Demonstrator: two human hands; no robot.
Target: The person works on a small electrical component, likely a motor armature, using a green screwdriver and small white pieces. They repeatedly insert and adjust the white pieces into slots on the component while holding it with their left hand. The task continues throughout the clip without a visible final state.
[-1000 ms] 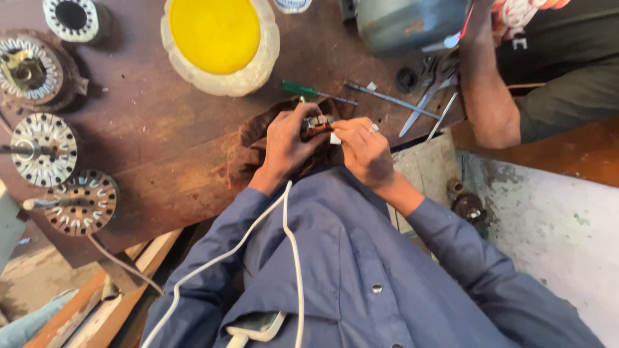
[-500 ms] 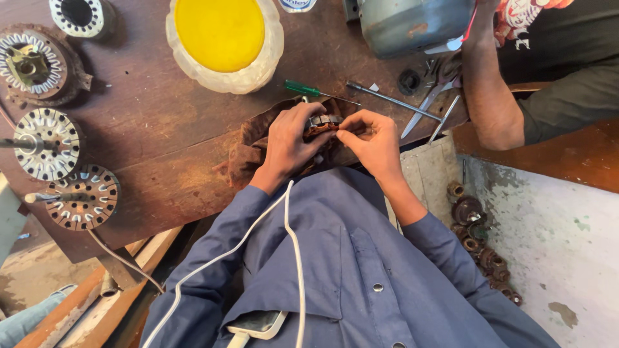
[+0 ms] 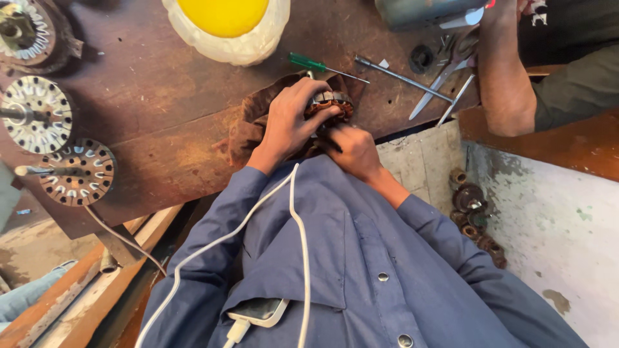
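Your left hand (image 3: 288, 124) is clamped over the top of a copper-wound stator (image 3: 327, 106), fingers curled round its rim, holding it down on a brown cloth (image 3: 258, 116) at the near edge of the wooden workbench (image 3: 161, 84). Your right hand (image 3: 353, 149) is bunched tight against the stator's near side, fingertips pinched together on something at the windings — what exactly they grip is too small to tell. The coils look wound and seated in their slots, so by my reading the winding itself is largely in place and you are at the tidying or tying stage; nothing shows the stator closed up or fitted into a housing, so that part is left.

Counted, as far as they show: one stator in hand; three round slotted motor parts (image 3: 35, 115) on the left of the bench; one green-handled screwdriver (image 3: 308, 62) just beyond the cloth; one long metal rod tool (image 3: 400, 77) beside it; one pair of scissors (image 3: 445, 71); one yellow-topped white tub (image 3: 225, 22); one small black ring (image 3: 422, 58). A row of rusty small parts (image 3: 474, 212) lies on the ledge to your right — too clustered to count. Another person's forearm (image 3: 506, 77) rests at the bench's far right corner.
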